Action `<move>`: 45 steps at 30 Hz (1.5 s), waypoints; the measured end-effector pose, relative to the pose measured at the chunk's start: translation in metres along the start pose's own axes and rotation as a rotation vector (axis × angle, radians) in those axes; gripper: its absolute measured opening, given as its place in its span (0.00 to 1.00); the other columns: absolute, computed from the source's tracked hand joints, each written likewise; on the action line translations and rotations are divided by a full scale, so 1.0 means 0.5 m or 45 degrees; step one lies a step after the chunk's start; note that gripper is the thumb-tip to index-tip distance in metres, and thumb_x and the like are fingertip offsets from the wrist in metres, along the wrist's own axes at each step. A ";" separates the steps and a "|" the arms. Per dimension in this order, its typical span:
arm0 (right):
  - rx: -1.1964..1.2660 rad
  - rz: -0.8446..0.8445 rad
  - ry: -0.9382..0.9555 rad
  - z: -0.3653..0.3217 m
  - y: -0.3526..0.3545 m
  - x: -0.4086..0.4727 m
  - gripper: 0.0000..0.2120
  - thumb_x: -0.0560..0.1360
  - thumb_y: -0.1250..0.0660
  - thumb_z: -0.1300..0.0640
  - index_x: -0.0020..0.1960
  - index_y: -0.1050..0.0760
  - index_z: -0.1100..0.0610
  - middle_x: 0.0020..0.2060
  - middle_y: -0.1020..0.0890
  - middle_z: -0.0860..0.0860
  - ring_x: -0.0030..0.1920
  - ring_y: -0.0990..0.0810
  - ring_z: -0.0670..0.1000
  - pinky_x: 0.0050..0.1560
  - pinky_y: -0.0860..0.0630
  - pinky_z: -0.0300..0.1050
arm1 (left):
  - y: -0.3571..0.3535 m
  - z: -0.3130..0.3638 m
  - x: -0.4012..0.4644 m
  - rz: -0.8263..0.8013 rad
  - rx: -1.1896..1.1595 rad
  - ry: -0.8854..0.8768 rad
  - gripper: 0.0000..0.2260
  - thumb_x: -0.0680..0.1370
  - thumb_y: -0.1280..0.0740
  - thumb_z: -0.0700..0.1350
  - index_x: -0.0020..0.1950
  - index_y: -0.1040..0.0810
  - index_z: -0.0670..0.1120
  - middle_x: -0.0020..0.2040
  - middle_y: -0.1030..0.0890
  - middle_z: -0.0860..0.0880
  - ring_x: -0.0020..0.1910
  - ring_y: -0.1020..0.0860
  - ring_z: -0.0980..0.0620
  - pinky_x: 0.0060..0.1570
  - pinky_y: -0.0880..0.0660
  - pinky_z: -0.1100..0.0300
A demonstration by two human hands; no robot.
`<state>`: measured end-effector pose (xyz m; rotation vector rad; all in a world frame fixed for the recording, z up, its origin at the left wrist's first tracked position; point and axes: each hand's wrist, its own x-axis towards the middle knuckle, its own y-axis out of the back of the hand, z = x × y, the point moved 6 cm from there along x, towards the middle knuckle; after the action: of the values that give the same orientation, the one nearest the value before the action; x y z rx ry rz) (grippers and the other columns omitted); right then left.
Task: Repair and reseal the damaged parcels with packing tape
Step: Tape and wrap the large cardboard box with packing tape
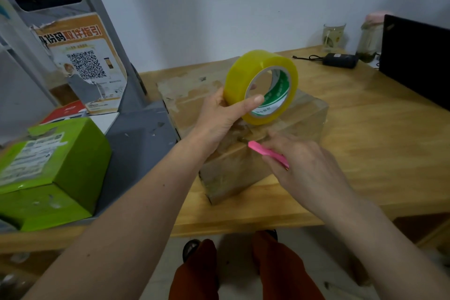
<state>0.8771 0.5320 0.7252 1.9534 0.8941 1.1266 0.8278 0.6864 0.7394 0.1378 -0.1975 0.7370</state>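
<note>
The brown cardboard parcel [243,143] sits on the wooden worktop [365,129] — scuffed, its top glossy with clear tape. The left hand [224,114] grips a yellow tape roll [261,86] above it; the right hand [304,161] holds a pink cutter [265,152] at the parcel's near edge.

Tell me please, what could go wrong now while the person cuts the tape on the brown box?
The pink cutter in the right hand works close to the left hand, so a slip might nick the wrist. The tape roll is held up with the tape stretched; once cut, the loose end may snap back and stick onto the roll. The blade might also score the cardboard box.
</note>
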 end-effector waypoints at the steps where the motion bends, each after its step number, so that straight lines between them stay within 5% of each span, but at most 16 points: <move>1: -0.011 0.008 0.006 -0.002 0.004 -0.001 0.12 0.78 0.37 0.49 0.58 0.21 0.52 0.60 0.21 0.49 0.51 0.18 0.52 0.46 0.21 0.48 | 0.000 -0.001 0.001 0.001 -0.032 0.004 0.15 0.69 0.24 0.46 0.54 0.20 0.49 0.52 0.15 0.46 0.53 0.17 0.47 0.57 0.21 0.51; 4: -0.046 -0.002 -0.022 -0.005 0.011 -0.003 0.14 0.79 0.40 0.47 0.59 0.23 0.51 0.43 0.19 0.47 0.41 0.20 0.50 0.38 0.25 0.45 | -0.002 -0.003 0.003 -0.012 -0.055 0.011 0.19 0.67 0.23 0.48 0.56 0.20 0.48 0.52 0.15 0.46 0.54 0.17 0.45 0.59 0.23 0.44; 10: -0.173 0.025 -0.068 -0.009 0.024 -0.003 0.15 0.81 0.44 0.45 0.52 0.22 0.51 0.32 0.25 0.46 0.33 0.23 0.50 0.32 0.29 0.44 | -0.004 -0.003 0.004 -0.017 -0.027 0.005 0.22 0.63 0.22 0.53 0.54 0.19 0.48 0.52 0.15 0.45 0.54 0.17 0.44 0.60 0.24 0.41; 16: -0.280 -0.012 -0.081 -0.012 0.016 0.004 0.11 0.81 0.40 0.48 0.50 0.22 0.52 0.33 0.22 0.48 0.34 0.21 0.52 0.34 0.25 0.47 | -0.001 -0.006 0.006 0.001 -0.053 0.014 0.16 0.62 0.21 0.53 0.46 0.18 0.52 0.50 0.15 0.43 0.54 0.18 0.40 0.60 0.25 0.37; 24: -0.311 0.116 -0.016 -0.008 0.019 0.008 0.19 0.81 0.45 0.43 0.44 0.20 0.53 0.26 0.26 0.47 0.25 0.25 0.51 0.24 0.32 0.43 | -0.001 -0.010 0.007 0.010 -0.120 0.040 0.21 0.58 0.20 0.50 0.47 0.18 0.46 0.46 0.15 0.45 0.51 0.17 0.43 0.61 0.25 0.40; 28: -0.277 0.099 -0.061 0.020 0.041 0.007 0.23 0.77 0.49 0.39 0.52 0.19 0.48 0.32 0.21 0.46 0.29 0.26 0.48 0.25 0.41 0.37 | 0.002 -0.012 0.008 0.012 -0.145 0.036 0.22 0.56 0.18 0.51 0.46 0.17 0.45 0.46 0.16 0.43 0.50 0.18 0.43 0.62 0.26 0.39; 37: -0.168 0.160 -0.009 0.043 0.035 0.027 0.29 0.72 0.55 0.35 0.57 0.20 0.43 0.39 0.17 0.45 0.36 0.22 0.49 0.27 0.36 0.39 | 0.011 -0.014 0.007 0.072 -0.196 0.058 0.21 0.57 0.20 0.48 0.46 0.17 0.44 0.46 0.16 0.44 0.51 0.18 0.43 0.61 0.25 0.40; 42: -0.093 0.129 -0.074 0.069 0.052 0.025 0.12 0.76 0.36 0.47 0.57 0.20 0.44 0.42 0.17 0.43 0.35 0.28 0.43 0.30 0.37 0.37 | 0.019 -0.017 0.010 0.111 -0.213 0.068 0.21 0.58 0.20 0.48 0.47 0.18 0.43 0.46 0.16 0.44 0.52 0.18 0.42 0.60 0.24 0.41; 45: 0.003 0.049 -0.042 0.047 0.037 0.022 0.11 0.75 0.33 0.49 0.57 0.20 0.43 0.44 0.17 0.41 0.38 0.26 0.42 0.33 0.32 0.36 | 0.024 -0.016 0.011 0.147 -0.322 0.069 0.15 0.62 0.20 0.43 0.46 0.18 0.42 0.44 0.16 0.45 0.48 0.17 0.46 0.56 0.22 0.45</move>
<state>0.9064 0.5260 0.7361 1.9931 0.8436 1.1123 0.8244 0.7003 0.7336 -0.1350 -0.2464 0.8229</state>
